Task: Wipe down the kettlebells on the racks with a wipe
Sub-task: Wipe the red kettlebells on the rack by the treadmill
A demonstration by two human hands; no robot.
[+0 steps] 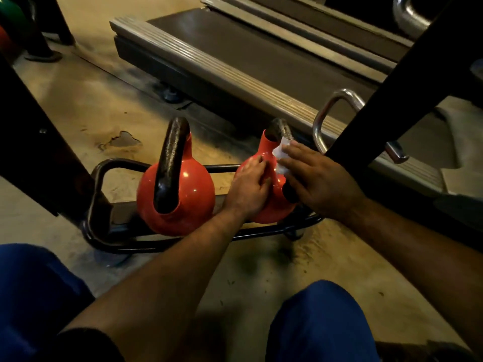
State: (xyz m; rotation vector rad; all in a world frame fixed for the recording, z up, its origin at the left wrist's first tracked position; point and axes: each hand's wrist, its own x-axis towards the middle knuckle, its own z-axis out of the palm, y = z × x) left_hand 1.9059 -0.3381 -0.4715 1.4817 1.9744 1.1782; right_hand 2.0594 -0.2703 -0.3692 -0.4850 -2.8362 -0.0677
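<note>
Right-of-centre kettlebell (271,207): my left hand (248,186) steadies it, fingers flat; right hand (318,178) presses cloth (281,159) flat-fingered on handle (280,127). Hard rubbing could roll it off rack (115,161).

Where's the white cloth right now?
Head view, right of centre: the cloth sits under the right hand, against the right kettlebell near its handle.

The person wears blue trousers (39,296) and a black sleeve (86,346) ending above the left elbow; left hand (248,189) and right hand (321,181) are bare.
</note>
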